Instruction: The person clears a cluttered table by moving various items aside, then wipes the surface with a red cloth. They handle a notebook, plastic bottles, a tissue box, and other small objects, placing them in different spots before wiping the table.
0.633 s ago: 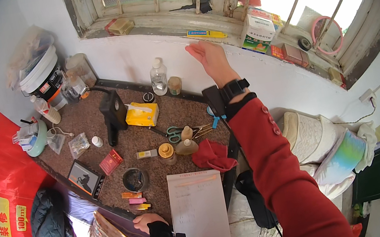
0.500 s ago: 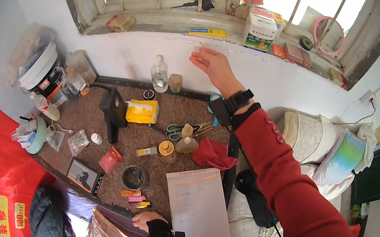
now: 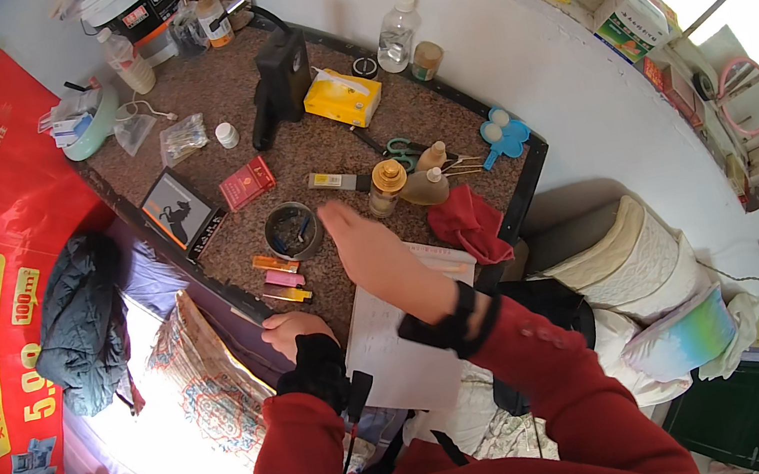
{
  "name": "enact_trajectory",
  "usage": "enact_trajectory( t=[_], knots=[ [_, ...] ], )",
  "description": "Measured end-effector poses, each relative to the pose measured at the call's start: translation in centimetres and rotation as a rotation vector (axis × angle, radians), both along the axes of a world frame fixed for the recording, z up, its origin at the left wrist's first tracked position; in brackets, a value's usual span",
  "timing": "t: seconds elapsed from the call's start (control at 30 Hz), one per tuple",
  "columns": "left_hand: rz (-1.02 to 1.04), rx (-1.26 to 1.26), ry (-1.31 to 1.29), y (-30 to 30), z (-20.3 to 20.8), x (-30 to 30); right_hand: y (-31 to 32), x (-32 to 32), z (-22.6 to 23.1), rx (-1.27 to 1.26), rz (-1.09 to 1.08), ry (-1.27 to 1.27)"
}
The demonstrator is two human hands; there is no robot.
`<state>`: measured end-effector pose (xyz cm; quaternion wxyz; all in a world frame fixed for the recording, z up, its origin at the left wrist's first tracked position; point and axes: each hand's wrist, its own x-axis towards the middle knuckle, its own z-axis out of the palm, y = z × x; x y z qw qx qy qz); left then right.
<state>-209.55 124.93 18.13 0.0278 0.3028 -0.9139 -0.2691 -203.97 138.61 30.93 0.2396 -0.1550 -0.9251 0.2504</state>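
My right hand [image 3: 364, 252] hangs over the desk [image 3: 188, 184], its fingers stretched out and held together, with nothing seen in them. Its fingertips are just right of a dark round ashtray [image 3: 292, 231] with small bits inside. My left hand [image 3: 299, 330] is at the desk's near edge, its fingers curled against that edge and partly hidden. Next to it lie an orange lighter [image 3: 276, 263], a pink lighter [image 3: 284, 278] and a yellow lighter [image 3: 289, 294]. Below my right wrist is a sheet of paper [image 3: 401, 360], partly covered by the arm.
A gold-capped bottle [image 3: 387, 187], a red cloth [image 3: 469, 225] and scissors [image 3: 401, 152] lie beyond my right hand. Farther back are a yellow tissue pack [image 3: 343, 98], a black upright device [image 3: 282, 76] and a clear bottle [image 3: 398, 34]. A red cigarette pack [image 3: 246, 183] lies left of centre.
My right hand has come down from near the window wall to just above the desk beside the ashtray. My left hand stays at the desk edge. The view has shifted.
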Motion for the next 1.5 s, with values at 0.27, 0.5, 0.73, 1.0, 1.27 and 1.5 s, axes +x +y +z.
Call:
enact_trajectory(
  t=[0.27,0.5,0.73,1.0,1.27,1.5],
  knots=[
    [-0.019,0.104,0.005,-0.5,-1.1,0.0,2.6,-8.9,-7.8,0.232,-0.526,-0.442],
    [0.044,0.108,-0.062,-0.2,0.1,-0.1,2.6,-10.5,-1.8,0.250,-0.438,-0.437],
    [0.004,0.113,-0.075,-0.5,-0.1,-0.1,8.1,-2.1,13.9,0.421,-0.418,0.045],
    [0.008,0.102,-0.081,-0.4,-0.2,-0.1,31.2,2.8,15.9,0.577,-0.788,-0.047],
    [0.048,0.054,-0.073,-0.4,-1.1,-0.3,33.1,3.1,11.3,0.606,-0.807,0.156],
    [-0.042,0.005,0.059,-0.6,-1.8,-0.2,32.2,4.4,11.7,0.723,-0.742,0.044]
  ],
)
